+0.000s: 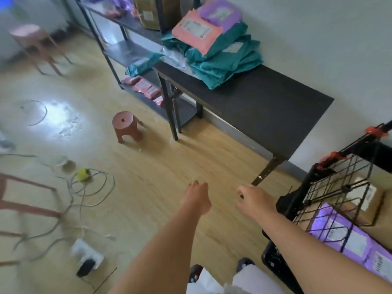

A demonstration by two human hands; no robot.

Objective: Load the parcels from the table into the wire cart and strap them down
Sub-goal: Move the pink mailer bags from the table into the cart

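Parcels (222, 58) sit heaped at the far end of the worktop (265, 107), well apart from the wire cart (339, 181). Left hand (196, 198) and right hand (254, 200) hang loosely curled, empty. The slippery stack could slide if grabbed whole.

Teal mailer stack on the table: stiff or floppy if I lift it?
Probably floppy: the teal mailers look like crumpled soft bags. The pink parcel and purple parcel on top lie tilted, so may slide off.
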